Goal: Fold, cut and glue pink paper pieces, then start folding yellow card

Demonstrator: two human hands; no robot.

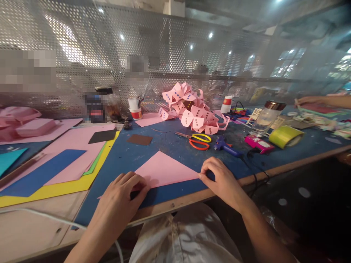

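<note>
A pink sheet of paper (pixel 164 170), folded to a triangle, lies flat on the blue table mat with one corner pointing away from me. My right hand (pixel 219 179) pinches its right corner between thumb and forefinger. Over the left part of the paper rests my left hand (pixel 124 193), fingers curled and thumb near the lower edge; a small pink tip shows beyond it on the left. Its fingertips are partly hidden, pressing on the paper. Beyond the sheet lie scissors (pixel 196 140) with yellow and red handles, and a blue glue gun (pixel 227 147).
Coloured paper sheets (pixel 90 160) are stacked at the left. A heap of pink paper shapes (pixel 192 107) stands at the back. To the right are a glass jar (pixel 263 120), a magenta box (pixel 259 144) and yellow-green tape (pixel 286 137). Another person's hand (pixel 311 100) reaches in far right.
</note>
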